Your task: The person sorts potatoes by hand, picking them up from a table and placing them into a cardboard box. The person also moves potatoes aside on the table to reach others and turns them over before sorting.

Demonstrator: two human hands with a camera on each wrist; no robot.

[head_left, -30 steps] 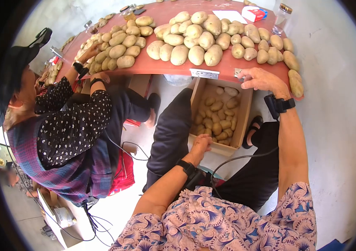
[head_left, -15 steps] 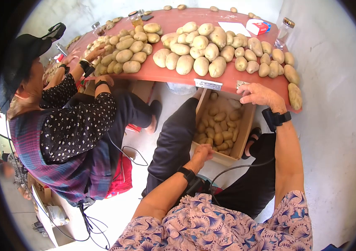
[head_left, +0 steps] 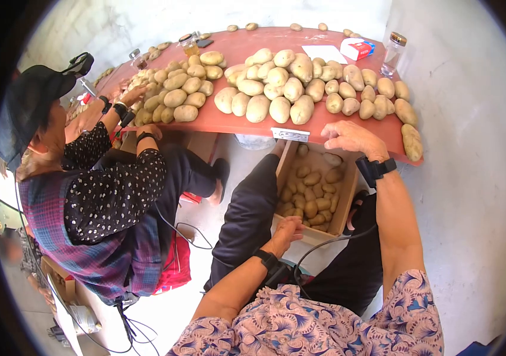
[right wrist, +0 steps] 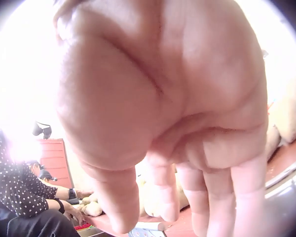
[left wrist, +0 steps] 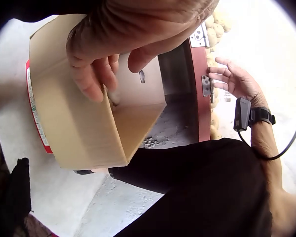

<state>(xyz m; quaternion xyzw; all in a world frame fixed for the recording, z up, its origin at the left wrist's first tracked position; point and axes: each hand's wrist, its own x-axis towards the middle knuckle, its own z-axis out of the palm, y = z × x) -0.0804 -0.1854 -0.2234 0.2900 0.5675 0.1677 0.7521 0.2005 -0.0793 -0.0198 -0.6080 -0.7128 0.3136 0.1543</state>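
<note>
In the head view, the left hand (head_left: 287, 231) hangs over the near wall of a cardboard box (head_left: 319, 237) holding many potatoes (head_left: 310, 207). The left wrist view puts its loosely bent fingers at the box's rim (left wrist: 119, 133), with no potato seen in them; part of the grip is hidden. The right hand (head_left: 354, 139) is at the front edge of the red table (head_left: 235, 123), palm down, fingers relaxed and slightly bent. Filling the right wrist view, the right hand (right wrist: 172, 108) has its fingers pointing down and holds nothing visible. Behind it lie heaped potatoes (head_left: 277, 77).
A metal hinge (head_left: 290, 134) is on the table's front edge. Farther back are a glass jar (head_left: 393, 54), a red-and-white box (head_left: 357, 48) and white paper (head_left: 324, 54). At left, another person (head_left: 104, 196) reaches to a second potato heap (head_left: 176, 95). A black cable (head_left: 324, 242) crosses the lap.
The right hand has shifted left along the table edge and now covers the second metal fitting. Near the box, the left hand stays nearly in place. The head view has tilted slightly.
</note>
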